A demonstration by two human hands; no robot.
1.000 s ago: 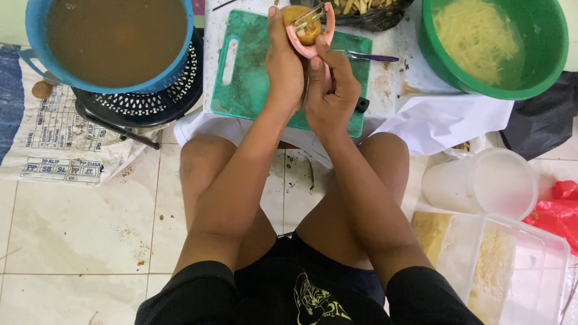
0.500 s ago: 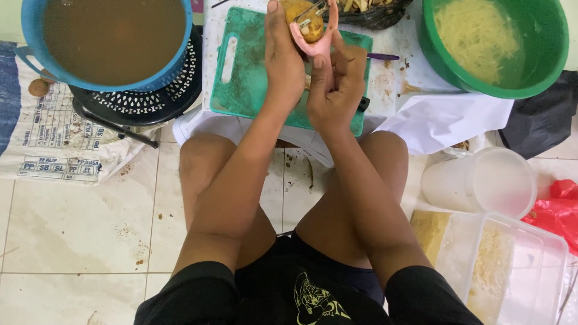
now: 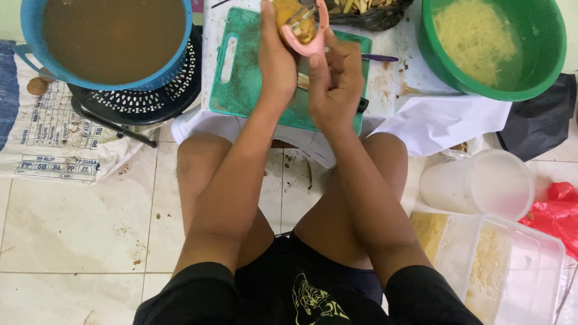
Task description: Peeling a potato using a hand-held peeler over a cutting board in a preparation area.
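Note:
My left hand (image 3: 276, 63) grips a small brown potato (image 3: 290, 13) above a green cutting board (image 3: 244, 72). Held in my right hand (image 3: 333, 84) is a pink Y-shaped peeler (image 3: 303, 37), its blade resting against the potato. A strip of peel lies on the board between my two hands. The potato's top runs out of the frame.
A blue tub of brown water (image 3: 108, 36) sits on a black basket at left. At right stands a green bowl of pale shredded strips in water (image 3: 490, 42). A purple-handled knife (image 3: 376, 58) lies on the board. A clear cup (image 3: 481, 183) and plastic container (image 3: 512, 265) rest on the floor.
Both hands have risen slightly toward the frame's top with the potato and peeler. The peeler has shifted left over the potato.

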